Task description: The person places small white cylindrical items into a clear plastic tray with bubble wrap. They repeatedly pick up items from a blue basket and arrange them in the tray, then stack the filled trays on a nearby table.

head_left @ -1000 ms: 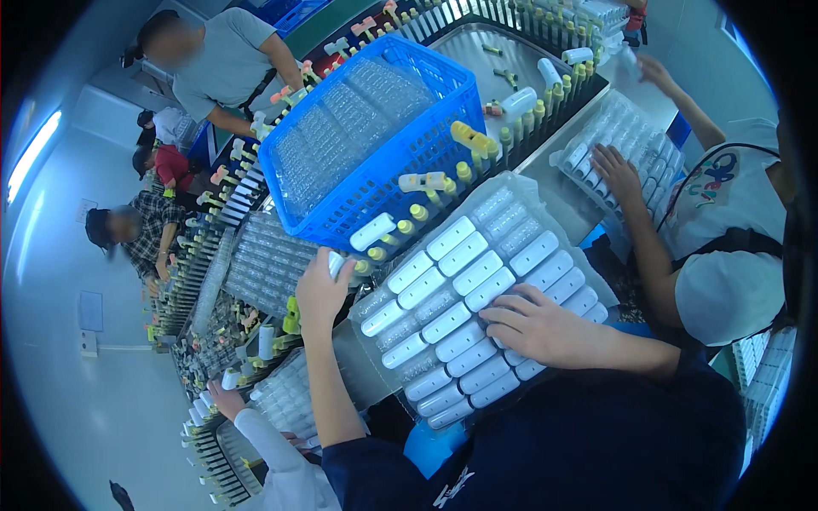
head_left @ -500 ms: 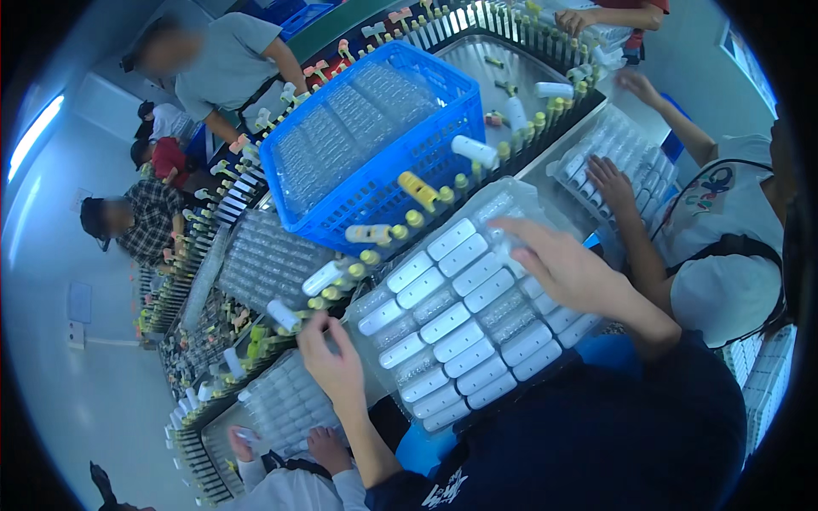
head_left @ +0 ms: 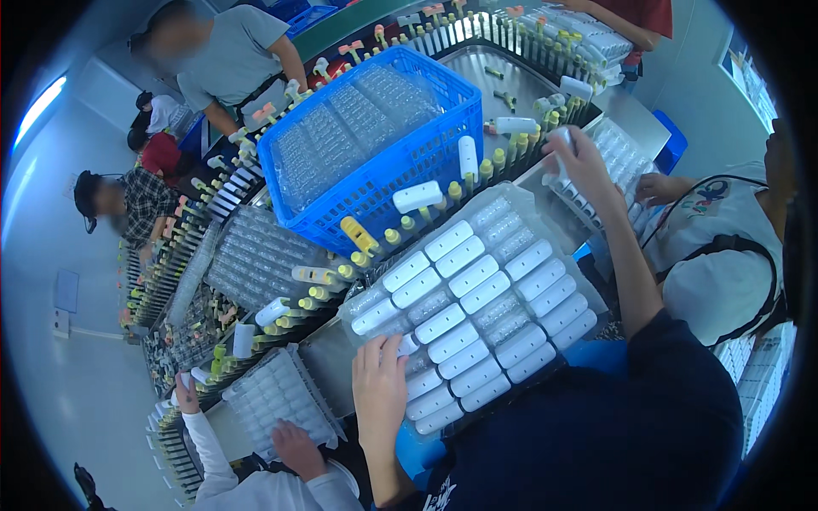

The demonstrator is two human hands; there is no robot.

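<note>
A clear plastic blister tray (head_left: 503,213) lies tilted in front of me, with rows of rounded white casings (head_left: 456,242) in its pockets; several pockets hold none. My left hand (head_left: 381,383) is at the tray's left side, its fingers closed around the end of a white casing (head_left: 410,344). Farther off to the right, my right hand (head_left: 584,166) grips another white casing (head_left: 560,139) beside the row of pegs. Those yellow-tipped pegs (head_left: 456,191) run along the conveyor past the tray's far edge, some with white casings on them. One carries a yellow casing (head_left: 359,233).
Beyond the pegs stands a blue crate (head_left: 383,200) filled with clear trays. Co-workers sit close on both sides, one tray (head_left: 281,387) at the left and another tray (head_left: 618,153) at the right. More people stand across the line.
My left hand has gone from the pegs onto the tray. My right hand has moved from the tray out to the pegs. The pegs and their casings have shifted leftward.
</note>
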